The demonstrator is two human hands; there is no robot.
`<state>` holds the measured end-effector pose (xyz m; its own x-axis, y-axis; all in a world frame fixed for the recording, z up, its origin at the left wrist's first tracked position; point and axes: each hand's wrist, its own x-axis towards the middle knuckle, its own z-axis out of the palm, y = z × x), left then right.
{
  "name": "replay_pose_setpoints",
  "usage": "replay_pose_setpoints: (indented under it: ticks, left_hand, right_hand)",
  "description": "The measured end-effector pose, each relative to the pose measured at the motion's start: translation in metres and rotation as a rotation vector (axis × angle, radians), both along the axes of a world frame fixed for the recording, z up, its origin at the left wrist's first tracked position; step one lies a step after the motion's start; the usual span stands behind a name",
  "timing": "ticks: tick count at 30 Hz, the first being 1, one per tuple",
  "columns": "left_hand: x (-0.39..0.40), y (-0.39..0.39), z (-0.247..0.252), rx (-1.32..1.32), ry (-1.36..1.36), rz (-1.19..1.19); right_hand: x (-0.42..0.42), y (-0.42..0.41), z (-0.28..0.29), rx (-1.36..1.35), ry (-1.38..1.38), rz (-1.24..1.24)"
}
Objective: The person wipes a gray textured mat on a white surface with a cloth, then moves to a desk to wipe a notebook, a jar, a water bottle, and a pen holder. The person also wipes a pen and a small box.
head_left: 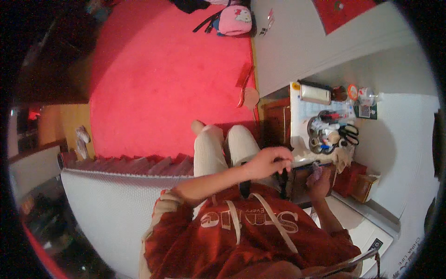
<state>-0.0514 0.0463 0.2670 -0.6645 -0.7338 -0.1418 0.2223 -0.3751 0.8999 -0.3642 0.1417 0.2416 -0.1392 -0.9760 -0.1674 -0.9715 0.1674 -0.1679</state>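
Note:
My left hand reaches across my lap to the near edge of a bedside cabinet. Its fingers are loosely curled and blurred, a dark gap shows between them, and I see nothing held there. A black strap-like thing hangs just below those fingers. In front of the cabinet's dark drawer front, my right hand grips a small purplish cloth-like piece, partly hidden by the fingers. Beyond it, a grey compartmented organizer on the white cabinet top holds scissors, tubes and small items.
A tissue-like box, a dark jar and a plastic bottle stand at the cabinet's back. Small boxes sit beside it. A round hand fan is by the red carpet's edge. Left lies a white bed.

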Motion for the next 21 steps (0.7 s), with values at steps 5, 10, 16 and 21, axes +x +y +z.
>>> replay_pose_setpoints:
  ticks: [5, 10, 16, 21]
  left_hand:
    - [-0.03, 0.033, -0.015, 0.13, 0.14, 0.166]
    - [-0.051, 0.058, 0.007, 0.237, 0.074, 0.209]
    - [-0.074, 0.049, 0.028, 0.229, 0.043, 0.254]
    - [-0.089, 0.047, 0.042, 0.251, 0.014, 0.249]
  right_hand:
    - [0.005, -0.007, 0.01, -0.159, -0.255, -0.04]
    - [-0.001, -0.002, 0.016, -0.181, -0.314, -0.002]
    - [-0.006, 0.004, 0.022, -0.205, -0.545, 0.056]
    - [-0.012, 0.008, 0.021, -0.17, -0.616, 0.07]
